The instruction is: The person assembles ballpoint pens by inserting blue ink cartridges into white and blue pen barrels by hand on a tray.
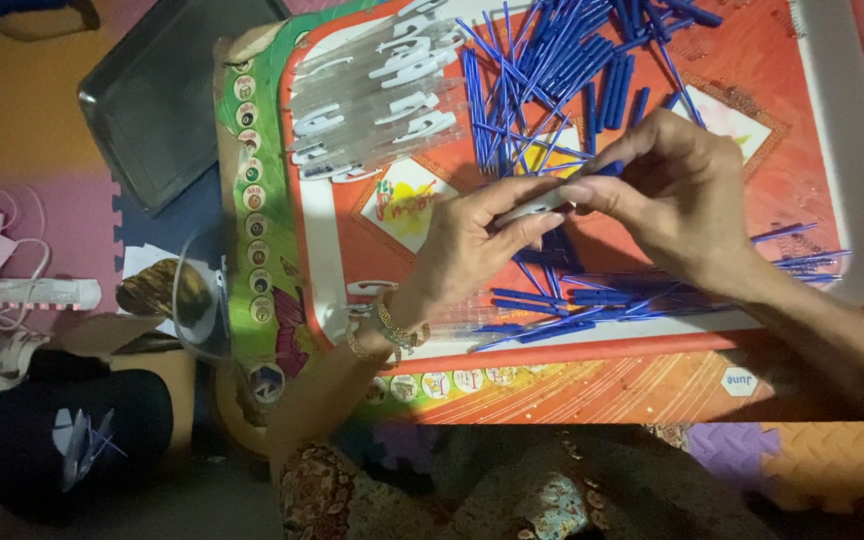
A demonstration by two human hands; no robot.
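Note:
My left hand (472,240) and my right hand (672,195) meet over a red tray (812,160). Together they pinch a clear pen barrel (542,207), and my right fingers also hold a blue part (607,168) at its end. Loose blue pen refills and caps (542,70) lie in a heap at the tray's far side. More blue refills (592,305) lie along its near edge. A row of clear barrels with white clips (372,95) lies at the tray's far left. Gold bangles circle my left wrist.
The tray rests on a colourful low table (252,230). A dark metal tray (167,95) lies on the floor at the far left. A white power strip (37,293) with cables and a black cap (72,440) sit at the left. Foam floor mats (802,460) lie at the lower right.

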